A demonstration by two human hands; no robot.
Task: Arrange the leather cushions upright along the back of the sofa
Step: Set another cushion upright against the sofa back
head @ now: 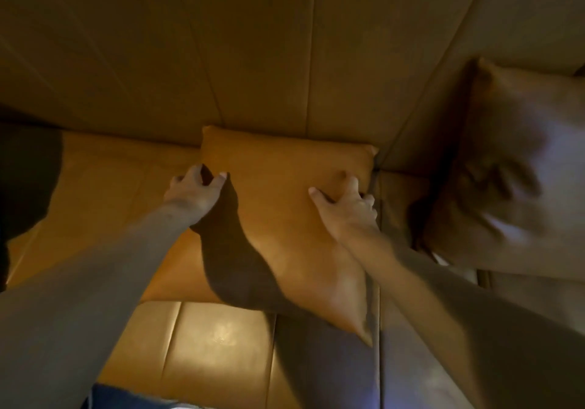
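A tan leather cushion (278, 206) leans against the sofa back (253, 60), its far edge touching the back and its near corner pointing down over the seat. My left hand (193, 190) holds the cushion's left edge with fingers curled around it. My right hand (345, 206) presses on the cushion's right side, fingers spread over the leather. A second leather cushion (519, 168) stands upright at the right against the sofa's side section; it is blurred.
The sofa seat (104, 193) stretches to the left of the cushion, with a shiny front panel (218, 339) below. A dark shape (25, 180) sits at the far left edge. A seam (376, 187) divides the seat from the right section.
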